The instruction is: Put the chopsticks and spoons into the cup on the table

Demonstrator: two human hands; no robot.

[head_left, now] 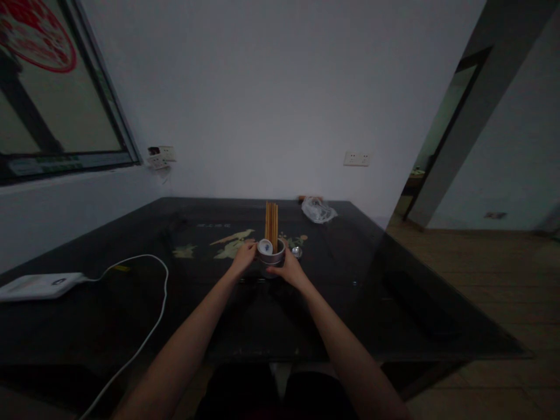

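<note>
A light-coloured round holder (272, 258) stands at the middle of the dark table, between my two hands. Several wooden chopsticks (272, 224) rise upright out of it. A small white round piece with a blue mark (265, 247), perhaps a ceramic spoon, shows at its left rim. My left hand (245, 256) grips the holder's left side with the fingertips. On the right side, my right hand (290, 268) is closed around it, thumb across the front. A shiny metal piece, like a spoon's bowl (296, 252), shows just beside my right hand.
A crumpled clear plastic bag (318, 210) lies near the wall at the table's back. At the left is a white flat device (48, 286) with a white cable (165, 286) that hangs over the front edge. A dark long object (420, 306) lies at the right.
</note>
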